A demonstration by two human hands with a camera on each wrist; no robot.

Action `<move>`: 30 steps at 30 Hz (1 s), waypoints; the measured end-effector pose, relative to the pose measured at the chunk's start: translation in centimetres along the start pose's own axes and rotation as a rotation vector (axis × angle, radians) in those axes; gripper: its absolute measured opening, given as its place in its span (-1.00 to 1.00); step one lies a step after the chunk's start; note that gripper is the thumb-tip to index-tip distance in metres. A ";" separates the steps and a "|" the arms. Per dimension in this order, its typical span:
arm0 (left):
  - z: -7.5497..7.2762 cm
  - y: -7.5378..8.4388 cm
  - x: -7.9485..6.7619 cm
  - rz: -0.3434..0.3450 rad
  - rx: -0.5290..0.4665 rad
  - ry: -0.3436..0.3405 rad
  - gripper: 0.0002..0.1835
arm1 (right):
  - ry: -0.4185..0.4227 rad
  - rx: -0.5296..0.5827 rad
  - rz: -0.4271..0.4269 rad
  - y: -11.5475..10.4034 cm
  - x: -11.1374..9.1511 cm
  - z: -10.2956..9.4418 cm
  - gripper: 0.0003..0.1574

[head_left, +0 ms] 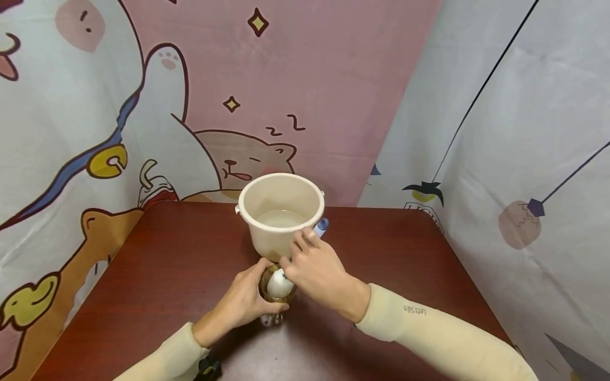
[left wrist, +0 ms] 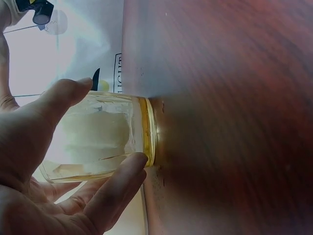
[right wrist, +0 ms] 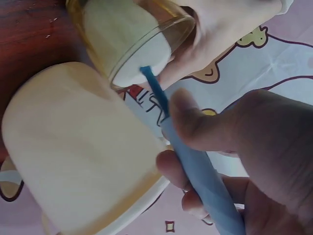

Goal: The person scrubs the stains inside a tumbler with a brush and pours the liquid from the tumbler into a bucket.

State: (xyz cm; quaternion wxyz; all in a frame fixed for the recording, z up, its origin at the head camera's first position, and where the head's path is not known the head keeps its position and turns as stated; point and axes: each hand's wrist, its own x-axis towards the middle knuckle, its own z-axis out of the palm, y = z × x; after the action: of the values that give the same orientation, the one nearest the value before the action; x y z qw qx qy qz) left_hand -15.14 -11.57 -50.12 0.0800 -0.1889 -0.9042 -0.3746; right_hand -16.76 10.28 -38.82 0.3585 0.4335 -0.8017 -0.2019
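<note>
A clear amber-tinted glass cup is gripped by my left hand, thumb on one side and fingers on the other. Its base is at the table or just above it. Inside the cup sits the white sponge head of a cup brush, filling much of the width. My right hand holds the brush by its light blue handle, with the thumb along it. A darker blue stem joins the handle to the sponge. The handle tilts away, its end passing beside the bucket rim.
A cream bucket stands just beyond both hands, close to the cup, with what looks like water inside. The dark red-brown table spreads around them. Printed cloth hangs behind and at the sides. Small droplets dot the tabletop.
</note>
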 end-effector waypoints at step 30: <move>-0.1 -0.2 0.0 0.025 0.015 0.005 -0.13 | 0.025 -0.092 -0.147 -1.1 1.8 0.3 -0.89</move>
State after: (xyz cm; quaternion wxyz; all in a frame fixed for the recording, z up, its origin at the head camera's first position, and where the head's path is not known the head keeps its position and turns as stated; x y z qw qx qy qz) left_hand -15.23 -11.78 -50.12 0.0881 -0.1985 -0.9044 -0.3673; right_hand -17.06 8.16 -38.94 0.3720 0.4767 -0.7533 -0.2587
